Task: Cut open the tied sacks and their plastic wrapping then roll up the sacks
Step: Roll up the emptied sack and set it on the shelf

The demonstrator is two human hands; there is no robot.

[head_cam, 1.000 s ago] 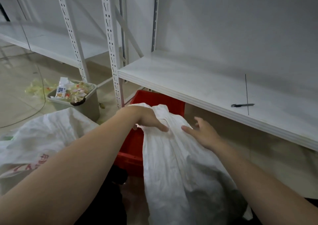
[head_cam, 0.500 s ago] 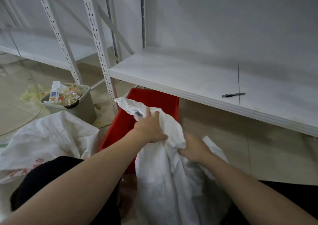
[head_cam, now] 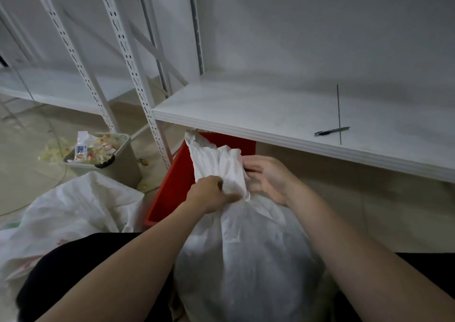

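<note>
Where the sack [head_cam: 246,260] narrows to its neck, left hand [head_cam: 209,194] pinches, right hand [head_cam: 268,176] clasps opposite.

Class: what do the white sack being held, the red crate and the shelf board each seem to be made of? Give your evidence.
Sack: likely woven plastic, matte; faint weave, stiff creases.
Red crate: probably moulded plastic; even colour, smooth, slightly glossy wall.
Shelf board: white-coated board, wood or metal unclear; smooth satin top, ridged front edge.
</note>
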